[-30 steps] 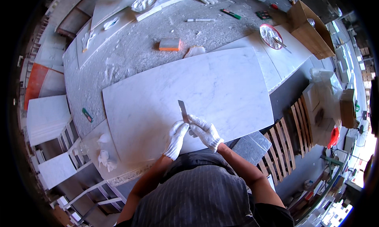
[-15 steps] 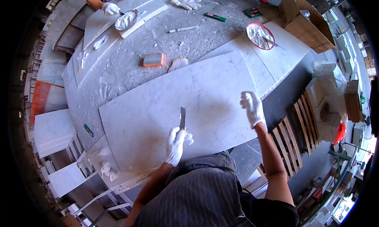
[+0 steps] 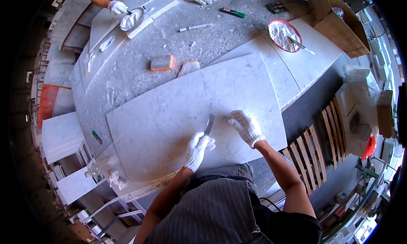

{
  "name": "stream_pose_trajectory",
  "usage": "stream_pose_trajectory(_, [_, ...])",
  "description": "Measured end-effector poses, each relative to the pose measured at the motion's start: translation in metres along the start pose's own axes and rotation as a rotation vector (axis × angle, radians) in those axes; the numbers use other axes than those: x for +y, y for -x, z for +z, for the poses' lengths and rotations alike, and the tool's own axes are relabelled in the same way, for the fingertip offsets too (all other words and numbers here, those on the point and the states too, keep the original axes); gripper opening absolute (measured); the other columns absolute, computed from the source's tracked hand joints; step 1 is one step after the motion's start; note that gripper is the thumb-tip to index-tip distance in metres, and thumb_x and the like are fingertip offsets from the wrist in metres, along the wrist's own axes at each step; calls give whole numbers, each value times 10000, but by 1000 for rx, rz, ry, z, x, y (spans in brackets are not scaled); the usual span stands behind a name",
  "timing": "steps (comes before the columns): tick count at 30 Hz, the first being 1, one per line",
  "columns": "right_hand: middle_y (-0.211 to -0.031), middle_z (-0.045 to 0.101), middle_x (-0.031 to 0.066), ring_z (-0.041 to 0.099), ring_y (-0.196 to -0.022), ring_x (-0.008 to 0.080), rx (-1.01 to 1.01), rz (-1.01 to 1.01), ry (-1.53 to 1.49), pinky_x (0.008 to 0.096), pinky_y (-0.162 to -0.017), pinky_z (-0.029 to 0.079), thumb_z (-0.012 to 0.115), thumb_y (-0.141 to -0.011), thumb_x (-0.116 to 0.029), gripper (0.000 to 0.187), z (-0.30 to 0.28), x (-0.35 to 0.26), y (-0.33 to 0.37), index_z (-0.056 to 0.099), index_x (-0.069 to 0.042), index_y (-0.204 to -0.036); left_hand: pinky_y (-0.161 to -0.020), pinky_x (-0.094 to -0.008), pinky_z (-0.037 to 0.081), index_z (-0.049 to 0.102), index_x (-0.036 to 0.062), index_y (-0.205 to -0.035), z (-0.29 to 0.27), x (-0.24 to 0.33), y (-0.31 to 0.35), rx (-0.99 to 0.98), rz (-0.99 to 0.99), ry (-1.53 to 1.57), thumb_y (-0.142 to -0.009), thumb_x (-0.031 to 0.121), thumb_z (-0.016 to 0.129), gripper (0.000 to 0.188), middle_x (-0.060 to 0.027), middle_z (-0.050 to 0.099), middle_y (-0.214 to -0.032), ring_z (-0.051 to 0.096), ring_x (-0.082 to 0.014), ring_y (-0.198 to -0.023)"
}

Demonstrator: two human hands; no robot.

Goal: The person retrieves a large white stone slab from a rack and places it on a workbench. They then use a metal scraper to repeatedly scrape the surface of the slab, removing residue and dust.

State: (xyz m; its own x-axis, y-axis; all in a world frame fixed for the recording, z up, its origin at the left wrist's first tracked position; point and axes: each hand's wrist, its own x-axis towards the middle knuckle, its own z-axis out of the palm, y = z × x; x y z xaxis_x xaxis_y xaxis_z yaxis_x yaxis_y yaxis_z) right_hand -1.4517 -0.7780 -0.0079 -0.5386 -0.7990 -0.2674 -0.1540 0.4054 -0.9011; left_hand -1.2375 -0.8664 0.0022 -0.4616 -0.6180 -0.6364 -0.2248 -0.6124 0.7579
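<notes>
My left hand [image 3: 198,150], in a white knit glove, is closed around a putty knife [image 3: 210,124] whose narrow flat metal blade points up and away from me. Its handle is hidden in the glove. To the right, my gloved right hand [image 3: 246,128] is over the slab with its fingers apart, holding nothing; I cannot tell whether it touches the stone. Beneath both hands lies a large white marble slab [image 3: 157,121] with faint grey veins, its right side slanting.
A red-rimmed bowl [image 3: 284,35] of white paste stands beyond the slab, near a cardboard box [image 3: 337,23]. An orange-edged block [image 3: 162,63] sits on the dusty table. At far left, another person's gloved hand [image 3: 117,7] works by a paste-filled dish [image 3: 132,19]. Wooden pallets [image 3: 307,159] lie right.
My right hand has moved left, from the slab's right edge to near the putty knife. My left hand has shifted slightly right, and the blade now tilts more to the right.
</notes>
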Motion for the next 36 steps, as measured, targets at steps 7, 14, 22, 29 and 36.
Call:
stream_pose_trajectory(7, [-907,622,115,597,-744,207,687,-182,227,361,-690,499,696,-847,-180,263,-100,11,-80,585,-62,-1054,-636,-310,559,505,-35,-1094,4,5,-7,10,-42,-108,-945,118,537,216,-170,664,-868,677,-220,-688])
stream_pose_trajectory(14, [-1154,561,218,615,-983,402,922,22,635,472,-804,507,659,-837,-386,487,-196,20,-171,510,-193,-1258,-561,-305,537,493,-36,-1107,-3,-8,-20,-56,-44,-2,-935,88,545,218,-175,653,-851,658,-216,-640])
stream_pose_trajectory(22, [-1117,601,207,630,-989,373,778,224,963,455,-776,539,599,-854,-376,394,-227,16,-216,597,-192,-1202,-568,-305,541,505,-40,-1105,-5,-9,-19,-29,-47,17,-934,76,547,211,-160,648,-845,659,-210,-644])
stream_pose_trajectory(29, [-985,678,169,659,-855,391,745,28,917,460,-747,532,518,-883,-280,278,-260,36,-221,716,-114,-987,-582,-295,522,493,-29,-1141,-4,-6,-18,-47,-61,1,-948,95,556,238,-140,628,-851,643,-189,-674])
stream_pose_trajectory(36, [-863,604,30,560,-645,109,187,20,-379,237,-532,449,532,-908,-74,272,-132,19,-102,609,-20,-1164,-621,-283,556,494,-30,-1173,-4,-1,-19,-20,-94,-97,-960,134,549,274,-138,664,-889,678,-184,-706])
